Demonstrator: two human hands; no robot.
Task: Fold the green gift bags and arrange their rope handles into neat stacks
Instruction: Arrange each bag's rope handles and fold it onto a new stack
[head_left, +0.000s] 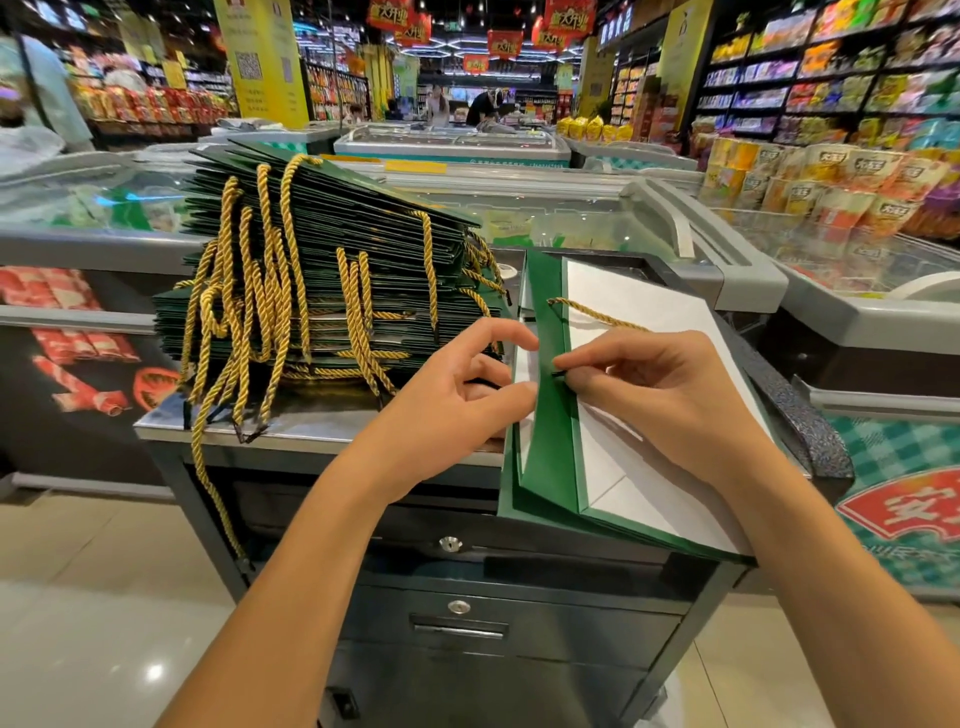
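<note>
currently the green gift bag (550, 457) lies at the right edge of the surface (311, 421), long axis running away; right hand (654, 400) pinches the rope handle (597, 313) tip at its fold, left hand (457, 395) grips the rim beside.

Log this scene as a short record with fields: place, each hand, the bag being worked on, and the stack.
Place: supermarket, at a metal counter
Left hand: grips the green rim of the bag
Right hand: pinches the black tip of the rope handle against that rim
Bag state: lies on the counter's right side, white inside facing up
Rope state: gold, far end already at the rim, slack across the white inside
Stack of bags: folded, green, on the counter's left side, gold ropes hanging over the front edge
</note>
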